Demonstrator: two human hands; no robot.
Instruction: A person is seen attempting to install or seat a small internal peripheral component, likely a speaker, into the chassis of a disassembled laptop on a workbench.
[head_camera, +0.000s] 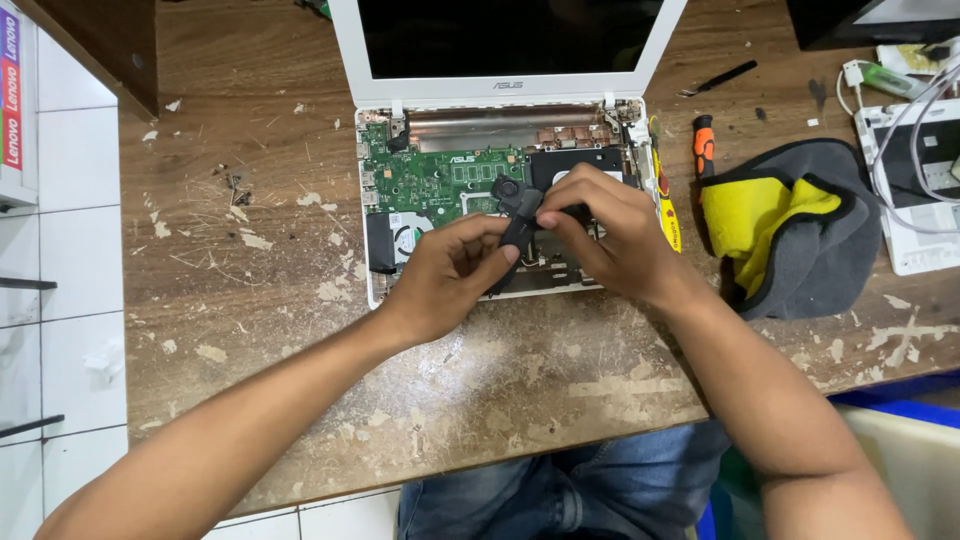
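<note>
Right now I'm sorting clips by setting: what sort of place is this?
Probably a computer repair bench: an opened white laptop with its green circuit board bare, a screwdriver beside it, both hands on a black part.

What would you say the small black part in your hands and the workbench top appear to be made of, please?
Black part: likely matte moulded plastic, dull and without shine, held by left hand and right hand. Workbench top: wood, with visible grain, worn and flecked with pale chips.
</note>
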